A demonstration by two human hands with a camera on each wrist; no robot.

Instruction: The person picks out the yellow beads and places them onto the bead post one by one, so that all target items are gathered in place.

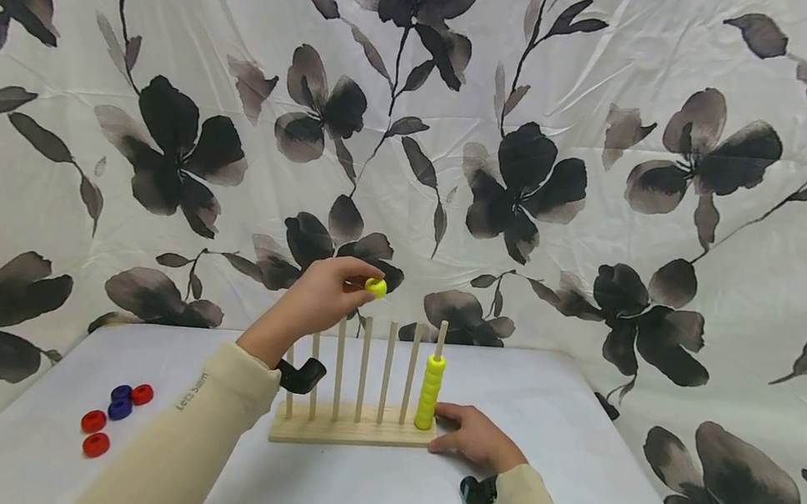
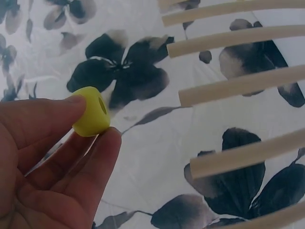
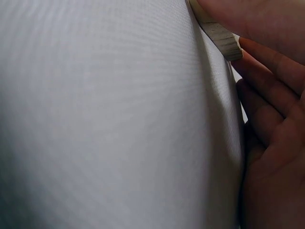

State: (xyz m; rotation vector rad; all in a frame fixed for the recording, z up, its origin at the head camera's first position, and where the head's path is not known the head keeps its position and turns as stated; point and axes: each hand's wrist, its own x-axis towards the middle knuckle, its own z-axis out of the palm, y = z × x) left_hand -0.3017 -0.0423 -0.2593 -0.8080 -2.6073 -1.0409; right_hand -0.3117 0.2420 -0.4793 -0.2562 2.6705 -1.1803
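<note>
My left hand (image 1: 317, 295) is raised above the wooden peg stand (image 1: 351, 434) and pinches a yellow bead (image 2: 91, 112) between thumb and fingertips. In the left wrist view the bead's hole faces the side, toward the bare peg tips (image 2: 187, 98). On the stand's rightmost peg sits a stack of several yellow beads (image 1: 429, 394), with the top of that peg showing above them. Low on the table, my right hand (image 1: 477, 439) holds the right end of the stand's base, thumb at the front and fingers behind; the right wrist view shows the base end (image 3: 223, 42) between them.
On the left of the white table (image 1: 313, 493) lie loose red beads (image 1: 96, 445) and blue beads (image 1: 120, 409). A white cloth with dark flowers (image 1: 524, 191) hangs behind the table. The other pegs stand upright in a row.
</note>
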